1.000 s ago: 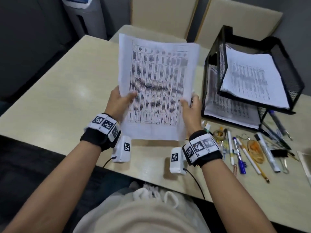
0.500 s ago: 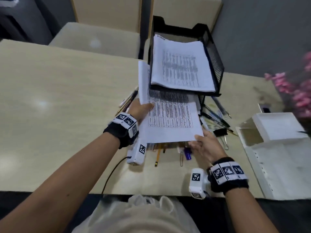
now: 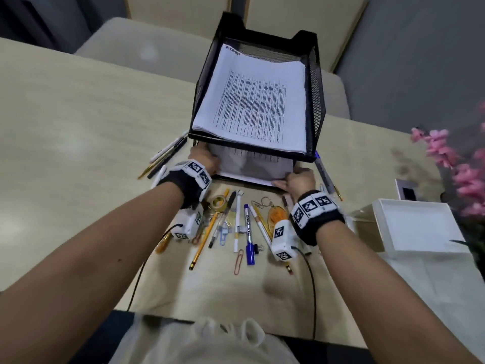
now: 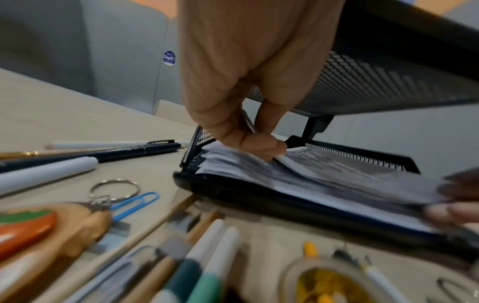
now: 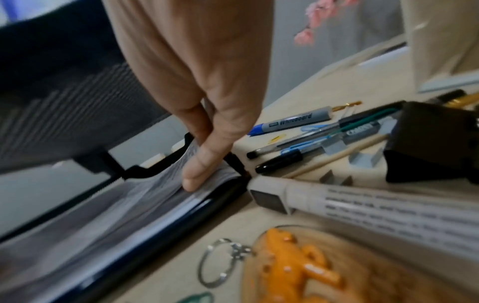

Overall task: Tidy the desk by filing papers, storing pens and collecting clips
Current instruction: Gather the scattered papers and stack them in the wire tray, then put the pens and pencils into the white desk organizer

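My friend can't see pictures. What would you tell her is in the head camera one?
Two hands, left hand and right hand, slide a sheet of paper into the lower shelf of a black mesh tray on a desk. Pens, pencils and paper clips lie scattered in front.

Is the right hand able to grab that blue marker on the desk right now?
Probably not yet. The right hand is pinching the papers in the bottom tray. The blue marker lies uncovered just behind that wrist, so nothing blocks it after letting go.
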`<state>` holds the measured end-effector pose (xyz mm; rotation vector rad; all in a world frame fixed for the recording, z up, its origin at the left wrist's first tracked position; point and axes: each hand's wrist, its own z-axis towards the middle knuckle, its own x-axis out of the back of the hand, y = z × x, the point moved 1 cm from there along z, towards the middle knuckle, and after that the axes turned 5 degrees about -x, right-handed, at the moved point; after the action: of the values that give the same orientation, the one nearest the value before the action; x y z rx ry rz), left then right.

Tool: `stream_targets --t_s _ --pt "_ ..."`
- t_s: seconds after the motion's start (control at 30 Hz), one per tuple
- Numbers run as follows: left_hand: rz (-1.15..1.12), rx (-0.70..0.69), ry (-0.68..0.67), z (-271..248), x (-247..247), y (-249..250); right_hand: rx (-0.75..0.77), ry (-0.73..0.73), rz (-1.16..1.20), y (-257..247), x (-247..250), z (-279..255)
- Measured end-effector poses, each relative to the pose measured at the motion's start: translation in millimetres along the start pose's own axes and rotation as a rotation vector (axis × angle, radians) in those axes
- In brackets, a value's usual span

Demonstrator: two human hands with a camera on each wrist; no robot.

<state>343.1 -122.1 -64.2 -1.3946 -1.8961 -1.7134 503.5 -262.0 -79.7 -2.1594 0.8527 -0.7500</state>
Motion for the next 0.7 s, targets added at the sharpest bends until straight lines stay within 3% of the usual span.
stream_targets --t_s 0.1,0.23,0.33,0.47,0.6,0.7 --pt "0.079 -0.019 0.016 -2 -4 -14 0.001 0.018 -0.165 4 0 -1" --pt "0.101 -0.085 0.085 -19 8 -20 0.243 0.176 -0.39 10 9 -35" --pt "0.041 -0.118 0.137 -33 17 -28 0.313 0.061 -0.611 32 1 -68" --pt "-0.099 -0.115 0.069 -56 21 -45 0.184 -0.14 -0.954 73 -22 -88" --pt "-0.103 -0.153 0.047 -79 19 -55 0.187 -0.087 -1.001 83 -26 -97" --pt "0.03 -0.341 0.026 -101 19 -54 0.273 0.014 -0.966 73 -22 -109"
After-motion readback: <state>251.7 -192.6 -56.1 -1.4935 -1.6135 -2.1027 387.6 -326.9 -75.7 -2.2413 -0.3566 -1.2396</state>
